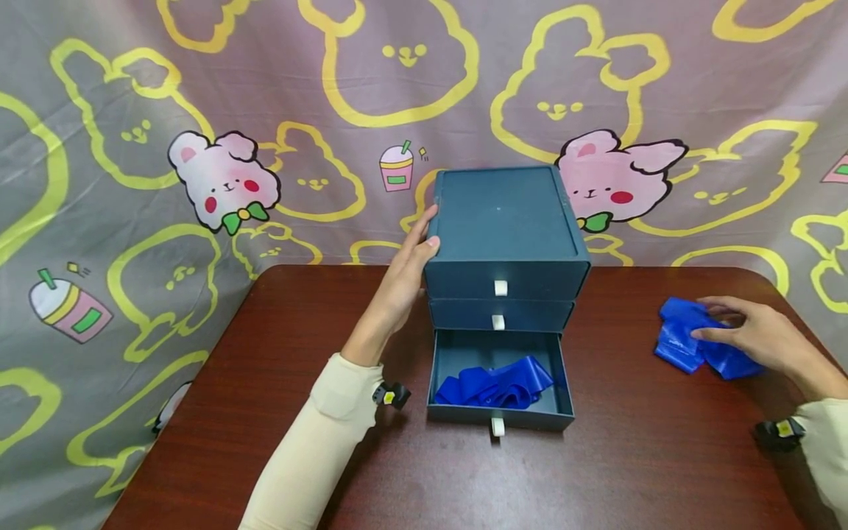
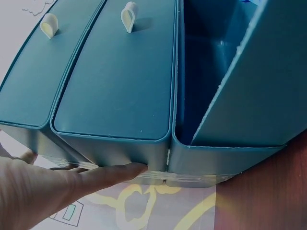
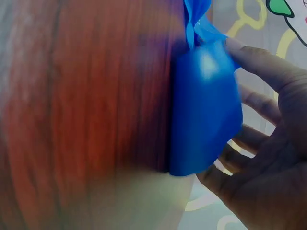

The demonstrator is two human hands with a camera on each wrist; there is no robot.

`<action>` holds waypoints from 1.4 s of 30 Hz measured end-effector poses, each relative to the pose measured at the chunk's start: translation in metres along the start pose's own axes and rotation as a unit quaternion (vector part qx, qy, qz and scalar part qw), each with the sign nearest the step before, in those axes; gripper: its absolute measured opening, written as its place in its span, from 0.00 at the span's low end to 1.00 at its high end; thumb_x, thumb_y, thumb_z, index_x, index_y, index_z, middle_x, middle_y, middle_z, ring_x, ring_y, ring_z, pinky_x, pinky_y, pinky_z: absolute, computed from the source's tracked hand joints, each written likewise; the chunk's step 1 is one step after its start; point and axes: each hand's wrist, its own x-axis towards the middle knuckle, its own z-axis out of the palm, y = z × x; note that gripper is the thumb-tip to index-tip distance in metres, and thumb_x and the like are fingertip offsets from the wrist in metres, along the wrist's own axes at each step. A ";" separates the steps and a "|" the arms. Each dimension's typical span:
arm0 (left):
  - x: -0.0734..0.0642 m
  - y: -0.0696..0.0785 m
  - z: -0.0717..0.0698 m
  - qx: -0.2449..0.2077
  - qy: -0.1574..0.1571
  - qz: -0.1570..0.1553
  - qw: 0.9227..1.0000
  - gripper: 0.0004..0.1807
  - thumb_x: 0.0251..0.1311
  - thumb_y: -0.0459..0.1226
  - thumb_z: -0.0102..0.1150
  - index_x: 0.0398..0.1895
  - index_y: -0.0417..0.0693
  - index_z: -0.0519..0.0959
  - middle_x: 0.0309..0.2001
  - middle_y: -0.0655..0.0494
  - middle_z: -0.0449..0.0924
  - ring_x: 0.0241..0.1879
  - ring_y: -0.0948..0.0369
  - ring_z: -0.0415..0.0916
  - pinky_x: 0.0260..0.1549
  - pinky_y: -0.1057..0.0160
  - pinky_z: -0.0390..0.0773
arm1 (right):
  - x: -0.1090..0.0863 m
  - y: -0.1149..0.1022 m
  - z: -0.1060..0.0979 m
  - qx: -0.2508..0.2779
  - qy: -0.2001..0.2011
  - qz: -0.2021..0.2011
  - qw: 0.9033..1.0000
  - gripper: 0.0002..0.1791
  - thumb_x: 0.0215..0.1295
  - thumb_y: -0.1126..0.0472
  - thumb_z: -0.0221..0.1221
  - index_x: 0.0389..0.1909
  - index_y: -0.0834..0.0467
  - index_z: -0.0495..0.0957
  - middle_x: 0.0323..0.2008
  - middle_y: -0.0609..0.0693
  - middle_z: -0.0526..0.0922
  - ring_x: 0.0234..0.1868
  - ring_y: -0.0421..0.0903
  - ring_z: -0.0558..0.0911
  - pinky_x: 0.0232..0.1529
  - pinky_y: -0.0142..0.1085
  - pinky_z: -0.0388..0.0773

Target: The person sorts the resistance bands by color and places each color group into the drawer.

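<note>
A dark teal three-drawer storage box [image 1: 503, 213] stands on the table, its bottom drawer [image 1: 568, 394] pulled out. In that drawer lies a folded, flat blue band [image 1: 497, 384], like a stretchy exercise band. My left hand [image 1: 405, 274] rests against the box's left side, its thumb [image 2: 117, 175] laid straight along the side wall in the left wrist view. On the right, a second crumpled blue band [image 1: 682, 335] lies on the table. My right hand [image 1: 762, 331] is over it with fingers loosely bent and a gap between thumb and forefinger; the thumb touches the band's edge.
The reddish-brown wooden table [image 1: 265, 412] carries the box near its back edge. Behind hangs a cartoon-printed cloth [image 1: 318, 96]. Small white pull tabs [image 1: 498, 427] stick out from the drawer fronts. A dark wrist camera [image 1: 392, 396] is strapped to the left sleeve.
</note>
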 end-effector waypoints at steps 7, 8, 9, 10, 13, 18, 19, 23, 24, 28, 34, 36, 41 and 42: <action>0.000 -0.001 0.000 0.001 0.000 -0.001 1.000 0.32 0.79 0.53 0.43 0.83 0.80 0.52 0.86 0.61 0.39 0.84 0.49 0.42 0.67 0.16 0.50 | 0.004 -0.007 0.001 -0.009 -0.030 -0.008 0.999 0.44 0.69 0.43 0.67 0.71 0.71 0.65 0.60 0.85 0.70 0.56 0.82 0.72 0.48 0.76 0.71; 0.001 -0.001 -0.001 0.001 0.000 -0.002 1.000 0.32 0.79 0.53 0.42 0.82 0.80 0.53 0.86 0.62 0.39 0.84 0.50 0.42 0.67 0.17 0.50 | 0.005 -0.008 0.002 -0.010 -0.031 -0.012 0.999 0.44 0.68 0.44 0.67 0.71 0.71 0.65 0.60 0.85 0.70 0.56 0.82 0.72 0.49 0.76 0.70; 0.001 -0.001 -0.001 0.001 0.001 -0.003 1.000 0.31 0.79 0.54 0.42 0.82 0.81 0.53 0.86 0.62 0.39 0.84 0.50 0.42 0.67 0.17 0.49 | 0.006 -0.008 0.002 -0.011 -0.032 -0.017 0.999 0.44 0.68 0.44 0.68 0.71 0.71 0.65 0.60 0.85 0.70 0.56 0.82 0.72 0.49 0.76 0.70; 0.001 -0.002 -0.001 0.002 0.000 -0.003 1.000 0.31 0.79 0.53 0.42 0.82 0.81 0.53 0.86 0.62 0.40 0.84 0.50 0.42 0.67 0.17 0.49 | 0.007 -0.008 0.002 -0.012 -0.034 -0.021 0.999 0.44 0.68 0.44 0.68 0.71 0.71 0.65 0.60 0.85 0.70 0.57 0.82 0.71 0.49 0.76 0.70; 0.001 -0.001 -0.001 0.002 -0.001 -0.001 1.000 0.32 0.79 0.53 0.42 0.83 0.80 0.53 0.86 0.62 0.39 0.84 0.49 0.41 0.67 0.16 0.49 | 0.009 -0.008 0.003 -0.013 -0.041 -0.030 0.999 0.45 0.67 0.45 0.69 0.72 0.71 0.64 0.60 0.86 0.69 0.58 0.82 0.71 0.51 0.77 0.69; 0.000 0.000 -0.001 0.002 -0.002 0.000 1.000 0.32 0.79 0.53 0.42 0.83 0.80 0.52 0.86 0.62 0.39 0.84 0.50 0.41 0.67 0.16 0.49 | 0.011 -0.007 0.004 -0.009 -0.045 -0.045 0.998 0.42 0.67 0.48 0.69 0.71 0.70 0.67 0.59 0.86 0.70 0.57 0.82 0.72 0.49 0.74 0.70; 0.000 0.000 -0.001 0.002 -0.001 -0.001 1.000 0.32 0.79 0.53 0.43 0.83 0.80 0.52 0.86 0.62 0.39 0.84 0.50 0.42 0.67 0.16 0.49 | 0.011 -0.007 0.004 -0.008 -0.042 -0.049 0.998 0.41 0.67 0.49 0.69 0.70 0.70 0.67 0.59 0.86 0.71 0.57 0.82 0.72 0.49 0.74 0.70; 0.000 0.000 -0.001 0.002 0.000 0.000 1.000 0.32 0.79 0.53 0.43 0.83 0.80 0.52 0.86 0.62 0.40 0.84 0.50 0.42 0.67 0.16 0.49 | 0.010 -0.006 0.006 0.003 -0.027 -0.060 0.998 0.37 0.66 0.53 0.70 0.69 0.69 0.69 0.58 0.84 0.72 0.56 0.81 0.72 0.49 0.73 0.69; 0.000 -0.001 -0.001 0.002 0.000 0.000 1.000 0.32 0.79 0.53 0.43 0.83 0.80 0.52 0.86 0.62 0.40 0.84 0.50 0.42 0.67 0.16 0.49 | 0.009 -0.006 0.006 0.005 -0.024 -0.061 0.998 0.36 0.67 0.54 0.70 0.68 0.69 0.70 0.59 0.84 0.73 0.56 0.81 0.72 0.49 0.73 0.69; 0.000 -0.001 -0.001 0.001 0.000 -0.004 1.000 0.31 0.79 0.54 0.43 0.82 0.81 0.53 0.86 0.63 0.40 0.84 0.51 0.42 0.68 0.17 0.49 | 0.007 -0.007 0.007 0.010 -0.013 -0.060 0.998 0.32 0.69 0.56 0.68 0.68 0.67 0.71 0.58 0.83 0.73 0.55 0.81 0.73 0.47 0.72 0.70; 0.000 -0.001 -0.002 0.001 0.001 -0.001 1.000 0.31 0.79 0.54 0.43 0.82 0.80 0.53 0.86 0.63 0.40 0.84 0.50 0.42 0.67 0.16 0.49 | 0.006 -0.010 0.007 0.017 -0.002 -0.054 0.998 0.28 0.69 0.63 0.66 0.67 0.66 0.73 0.60 0.84 0.71 0.52 0.80 0.75 0.39 0.61 0.76; 0.000 -0.001 -0.002 0.002 0.000 -0.001 1.000 0.31 0.79 0.54 0.43 0.82 0.80 0.53 0.86 0.62 0.40 0.84 0.50 0.42 0.67 0.16 0.49 | 0.005 -0.011 0.007 0.022 -0.002 -0.047 0.999 0.27 0.69 0.64 0.65 0.67 0.66 0.74 0.60 0.84 0.71 0.50 0.79 0.76 0.35 0.53 0.77; 0.000 0.000 -0.001 0.002 0.000 -0.002 1.000 0.32 0.79 0.53 0.43 0.82 0.80 0.53 0.86 0.62 0.40 0.84 0.50 0.42 0.67 0.17 0.50 | 0.002 -0.013 0.006 0.039 -0.012 -0.024 0.999 0.27 0.71 0.64 0.62 0.69 0.66 0.72 0.59 0.84 0.71 0.47 0.77 0.78 0.31 0.39 0.75; 0.000 0.000 -0.001 0.003 0.000 -0.002 1.000 0.32 0.79 0.53 0.43 0.82 0.80 0.53 0.86 0.62 0.40 0.84 0.50 0.42 0.67 0.16 0.50 | 0.002 -0.014 0.006 0.044 -0.013 -0.023 0.999 0.27 0.72 0.64 0.62 0.69 0.66 0.72 0.59 0.84 0.71 0.47 0.77 0.78 0.31 0.39 0.76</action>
